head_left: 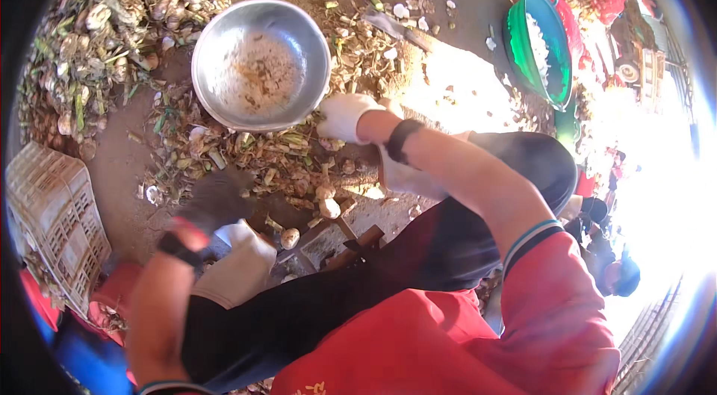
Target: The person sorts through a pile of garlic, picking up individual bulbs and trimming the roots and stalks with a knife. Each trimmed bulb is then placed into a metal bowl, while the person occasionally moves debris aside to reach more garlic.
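A steel bowl rests among garlic stalks, its inside stained with brown dirt. Beside its lower right rim is my right hand, in a white glove, with the fingers curled in; whatever they hold is hidden. My left hand wears a dark glove and reaches over the litter below the bowl. Motion smears it, so its fingers do not show clearly. Between my hands and my legs lie loose garlic bulbs, and another garlic bulb sits close to my left shoe.
A big heap of garlic with stalks fills the upper left. A pale plastic crate stands at the left. Toward the upper right is a green basin holding white pieces. Other people are at the right, in strong glare.
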A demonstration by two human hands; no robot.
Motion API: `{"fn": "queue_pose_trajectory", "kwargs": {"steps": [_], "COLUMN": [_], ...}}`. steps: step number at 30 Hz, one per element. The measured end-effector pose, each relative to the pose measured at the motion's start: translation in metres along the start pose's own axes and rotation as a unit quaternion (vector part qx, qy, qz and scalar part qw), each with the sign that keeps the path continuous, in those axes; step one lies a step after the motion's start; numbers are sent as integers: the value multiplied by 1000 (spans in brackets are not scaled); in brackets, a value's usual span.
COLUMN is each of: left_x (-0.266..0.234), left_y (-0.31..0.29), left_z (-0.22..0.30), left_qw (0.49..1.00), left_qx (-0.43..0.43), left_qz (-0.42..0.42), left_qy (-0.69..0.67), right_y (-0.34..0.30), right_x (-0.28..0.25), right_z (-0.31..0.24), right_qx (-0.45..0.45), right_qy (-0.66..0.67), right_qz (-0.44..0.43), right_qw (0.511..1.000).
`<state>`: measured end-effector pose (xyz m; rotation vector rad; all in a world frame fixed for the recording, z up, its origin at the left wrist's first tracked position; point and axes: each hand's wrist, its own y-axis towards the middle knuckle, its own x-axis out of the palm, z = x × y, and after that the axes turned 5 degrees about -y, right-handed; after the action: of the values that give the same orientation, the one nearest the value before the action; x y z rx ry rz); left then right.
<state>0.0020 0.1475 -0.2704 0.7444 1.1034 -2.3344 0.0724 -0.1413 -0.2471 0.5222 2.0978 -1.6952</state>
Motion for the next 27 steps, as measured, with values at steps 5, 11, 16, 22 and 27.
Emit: {"fn": "queue_pose_trajectory", "kwargs": {"steps": [5,11,16,22,27], "left_x": [96,209,202,371,245], "left_y": [33,-26,14,-45,64], "left_z": [55,28,20,-154,26], "left_qw": [942,932,897,867,946], "left_qx": [-157,-287,-275,-239,-41], "left_qz": [-293,-199,-268,34,-83], "left_qy": [-52,-99,-218,-437,-312], "right_y": [19,40,87,18,22], "right_x": [77,104,223,183,239], "right_z": [24,24,84,-47,21], "right_qx": [-59,-55,-140,16,198], "right_qy": [-74,103,-10,291,402], "right_qz": [97,71,30,-50,65], "right_qw": [991,991,990,955,891]}}
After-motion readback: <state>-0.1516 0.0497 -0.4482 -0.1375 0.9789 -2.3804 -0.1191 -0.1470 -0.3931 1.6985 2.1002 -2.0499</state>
